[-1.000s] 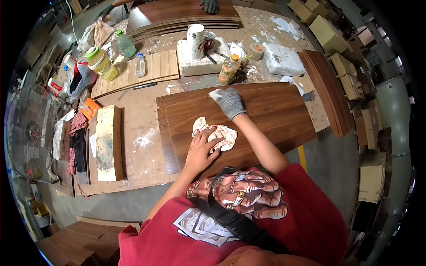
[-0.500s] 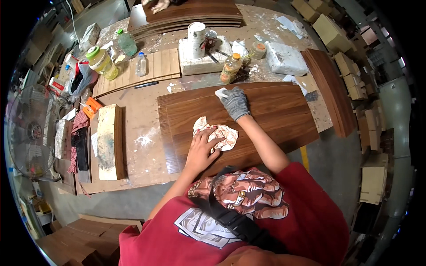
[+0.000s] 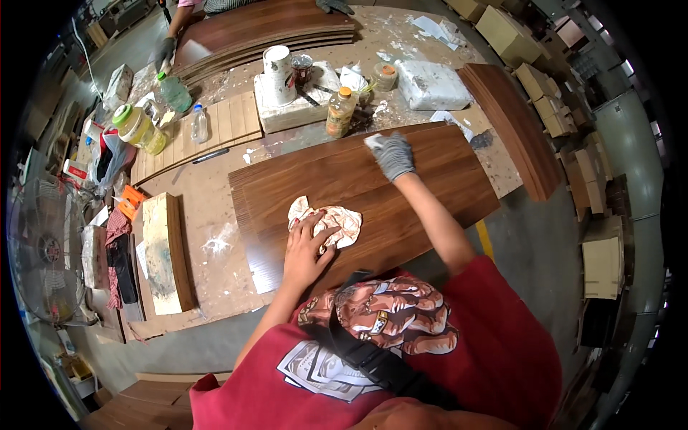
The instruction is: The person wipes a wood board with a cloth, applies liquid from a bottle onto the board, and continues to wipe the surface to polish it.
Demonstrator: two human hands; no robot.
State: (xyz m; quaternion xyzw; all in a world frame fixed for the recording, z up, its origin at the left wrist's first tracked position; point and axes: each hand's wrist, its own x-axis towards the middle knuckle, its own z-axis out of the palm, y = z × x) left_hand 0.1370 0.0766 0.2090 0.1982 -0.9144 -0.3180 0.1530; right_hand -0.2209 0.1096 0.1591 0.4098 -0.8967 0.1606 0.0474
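A dark brown wood-grain board (image 3: 423, 215) lies before me on the worktable. My bare left hand (image 3: 308, 249) rests on a crumpled white-and-orange cloth (image 3: 346, 226) on the board's left part, with its fingers spread. Near the board's far edge is my right hand (image 3: 396, 159), in a grey knit glove. Its fingers are closed on a small white wad (image 3: 374, 143) that touches the board; the glove partly hides the wad, so its material is unclear.
Past the board stand an orange-capped bottle (image 3: 340, 115), a white can (image 3: 279, 75) and a white wrapped block (image 3: 432, 86). A wooden block (image 3: 163, 251) and a fan (image 3: 50, 247) are on the left. Across the table, a co-worker's gloved hand (image 3: 165, 51) is by a green-capped bottle (image 3: 174, 93).
My right hand has slid rightward along the board with the white wad. My left hand stays on the cloth. The co-worker's gloved hand has come to the green-capped bottle. The whole view has shifted.
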